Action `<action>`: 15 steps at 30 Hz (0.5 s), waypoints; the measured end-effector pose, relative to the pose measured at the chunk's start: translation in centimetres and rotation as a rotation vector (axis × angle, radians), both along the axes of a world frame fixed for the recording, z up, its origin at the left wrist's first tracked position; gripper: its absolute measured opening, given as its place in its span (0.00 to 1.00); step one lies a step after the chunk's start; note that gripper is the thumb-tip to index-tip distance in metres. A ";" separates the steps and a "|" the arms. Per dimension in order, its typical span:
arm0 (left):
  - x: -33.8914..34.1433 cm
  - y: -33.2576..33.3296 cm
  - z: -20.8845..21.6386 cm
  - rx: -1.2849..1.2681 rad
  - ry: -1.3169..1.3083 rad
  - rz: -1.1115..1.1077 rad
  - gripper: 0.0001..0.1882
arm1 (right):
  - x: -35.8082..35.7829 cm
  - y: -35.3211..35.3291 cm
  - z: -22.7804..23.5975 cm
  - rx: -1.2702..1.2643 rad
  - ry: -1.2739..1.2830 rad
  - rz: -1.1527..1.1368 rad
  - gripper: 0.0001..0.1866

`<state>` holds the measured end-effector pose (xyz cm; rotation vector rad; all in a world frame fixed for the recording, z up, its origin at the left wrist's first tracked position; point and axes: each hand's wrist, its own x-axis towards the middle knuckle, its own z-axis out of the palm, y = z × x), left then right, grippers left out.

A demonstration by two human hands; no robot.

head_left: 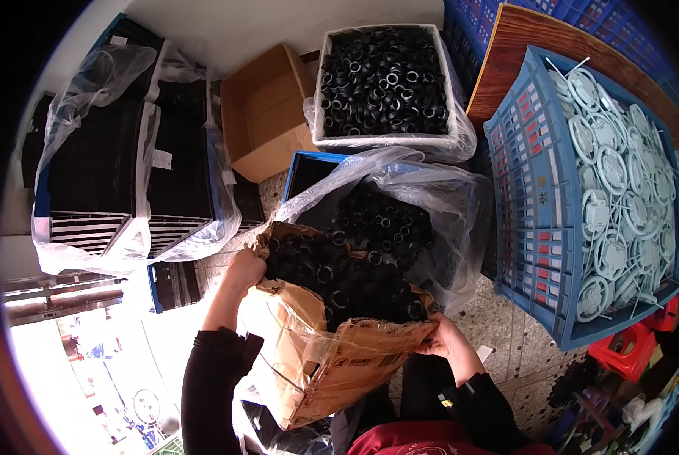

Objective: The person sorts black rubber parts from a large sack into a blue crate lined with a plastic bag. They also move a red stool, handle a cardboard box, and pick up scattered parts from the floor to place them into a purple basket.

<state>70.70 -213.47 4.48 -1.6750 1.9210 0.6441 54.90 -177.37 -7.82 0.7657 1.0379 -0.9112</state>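
Observation:
I hold a worn brown cardboard box [316,360] tilted away from me, with several black ring-shaped parts [332,277] in it. My left hand [242,271] grips its far left rim. My right hand [445,341] grips the flap at its near right corner. The rings lie spilling toward a blue bin lined with a clear plastic bag [400,186], where more black rings [388,220] lie.
A white bin of black rings [385,80] stands at the back. An empty cardboard box [267,114] sits left of it. A blue crate of white round parts [605,189] is at right. Bagged black stacks [119,167] lie left. A small red stool [624,350] stands lower right.

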 end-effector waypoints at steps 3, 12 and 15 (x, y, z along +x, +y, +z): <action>1.2 -0.9 -1.8 0.064 0.085 0.085 0.16 | -0.2 -0.5 0.5 -0.001 0.004 0.003 0.28; 1.7 -2.4 -4.8 0.106 0.506 0.259 0.13 | -0.8 -1.7 0.1 0.008 0.077 -0.018 0.26; -0.5 -1.8 -3.5 0.167 0.533 0.263 0.14 | -1.1 -1.5 -1.2 -0.005 0.119 -0.049 0.25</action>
